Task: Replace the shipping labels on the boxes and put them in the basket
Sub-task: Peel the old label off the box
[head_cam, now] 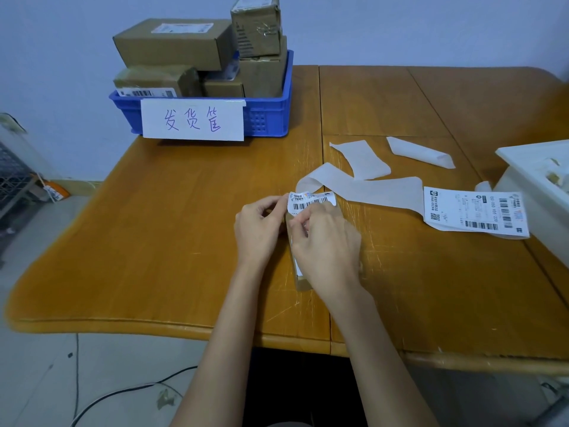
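Note:
A small cardboard box (300, 280) lies on the wooden table (172, 229) under my hands, mostly hidden. My left hand (260, 231) holds the box's far left end. My right hand (326, 245) pinches a white shipping label (311, 201) with barcodes, curled up off the box's top. A strip of label backing paper (369, 189) runs right from there to another printed label (475, 212). A blue basket (274, 115) with several cardboard boxes stands at the back left, a handwritten paper sign (192, 120) on its front.
Two loose pieces of white backing paper (361, 158) (420, 151) lie behind the strip. A white plastic bin (537, 177) sits at the table's right edge. Cables run on the floor at the left, beside a dark crate (12, 180).

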Tool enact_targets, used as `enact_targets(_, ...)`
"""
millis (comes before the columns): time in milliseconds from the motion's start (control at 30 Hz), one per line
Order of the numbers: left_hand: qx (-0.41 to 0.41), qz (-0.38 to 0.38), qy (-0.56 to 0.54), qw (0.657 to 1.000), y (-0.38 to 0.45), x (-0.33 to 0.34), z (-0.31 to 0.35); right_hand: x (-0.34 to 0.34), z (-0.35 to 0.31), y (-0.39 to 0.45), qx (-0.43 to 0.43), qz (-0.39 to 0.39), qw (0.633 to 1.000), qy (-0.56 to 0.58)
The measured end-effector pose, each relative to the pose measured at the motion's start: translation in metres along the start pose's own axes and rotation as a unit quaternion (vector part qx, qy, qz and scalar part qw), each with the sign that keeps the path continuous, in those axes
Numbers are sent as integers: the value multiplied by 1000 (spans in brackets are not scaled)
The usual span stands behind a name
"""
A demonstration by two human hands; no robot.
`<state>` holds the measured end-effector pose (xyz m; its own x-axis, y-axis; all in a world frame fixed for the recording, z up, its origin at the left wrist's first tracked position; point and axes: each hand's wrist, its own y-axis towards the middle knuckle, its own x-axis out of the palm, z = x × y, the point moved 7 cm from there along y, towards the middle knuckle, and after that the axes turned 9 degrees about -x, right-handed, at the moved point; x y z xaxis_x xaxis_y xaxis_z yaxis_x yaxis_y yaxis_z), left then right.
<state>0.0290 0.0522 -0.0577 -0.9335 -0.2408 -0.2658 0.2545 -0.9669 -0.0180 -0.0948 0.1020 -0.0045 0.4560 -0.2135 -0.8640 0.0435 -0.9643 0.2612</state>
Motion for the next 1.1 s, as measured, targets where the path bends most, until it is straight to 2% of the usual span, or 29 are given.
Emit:
enact_targets(300, 1, 2, 9, 1000, 0, 1, 2, 1, 3, 0, -10, -5, 999, 36)
enact_targets(533, -7, 7, 9, 1000, 0, 0, 0, -3, 14, -4, 26, 81, 982, 166)
enact_targets(700, 5, 4, 14, 1000, -1, 1, 2, -2, 5, -6, -29, 57, 993, 94)
enact_targets(800, 4, 1, 18, 1000, 0, 2, 0, -3, 5, -5, -52, 48, 987, 146)
enact_targets(933, 2, 2, 15, 1000, -1, 1, 0, 0, 11, -4, -26, 25, 980, 196)
enact_targets(1100, -1, 2, 12, 1000, 0, 2, -2, -3, 16, -3, -1, 38, 973, 229)
